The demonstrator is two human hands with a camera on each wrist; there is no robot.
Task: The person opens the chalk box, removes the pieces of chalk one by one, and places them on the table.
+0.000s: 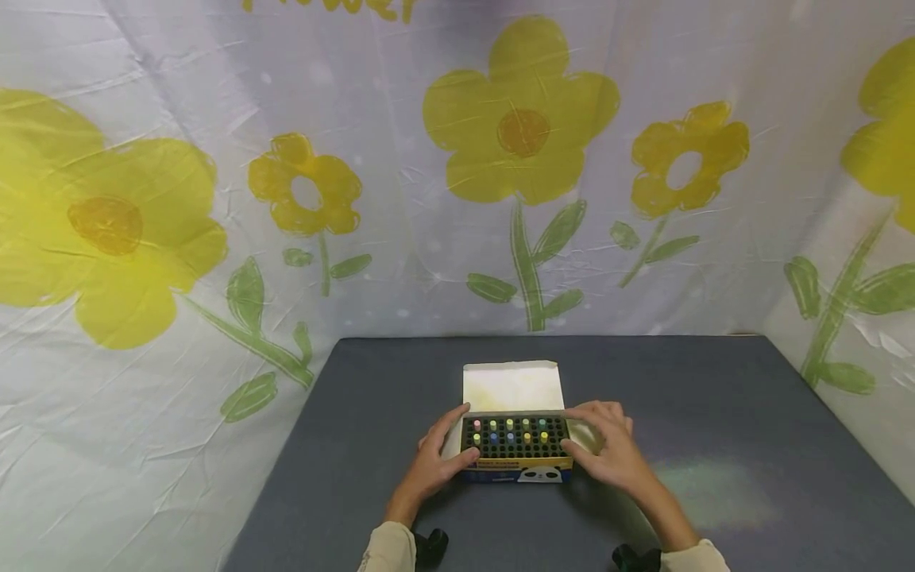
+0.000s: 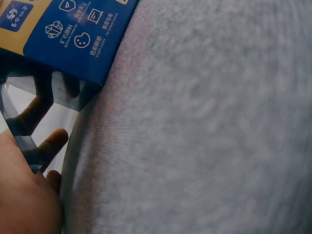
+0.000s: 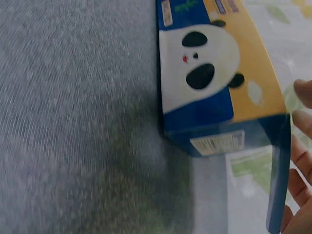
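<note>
An opened chalk box (image 1: pixel 518 475) sits on the table, its white lid (image 1: pixel 511 386) raised at the back. A black holder with rows of holes fills it, and several coloured chalk sticks (image 1: pixel 510 438) stand in two of the rows. At the box's left side is my left hand (image 1: pixel 432 461), thumb near the front corner and index finger towards the back. My right hand (image 1: pixel 611 449) mirrors it on the right, beside a folded-out side flap (image 1: pixel 584 435). In the right wrist view, fingers (image 3: pixel 302 158) lie behind that flap; a panda decorates the box front (image 3: pixel 204 68).
The dark grey table (image 1: pixel 357 421) extends on all sides of the box. Behind it and at both sides hangs a white cloth (image 1: pixel 400 238) printed with yellow flowers. Black straps (image 1: pixel 431 548) with cameras sit at the wrists, next to light sleeves (image 1: pixel 389 548).
</note>
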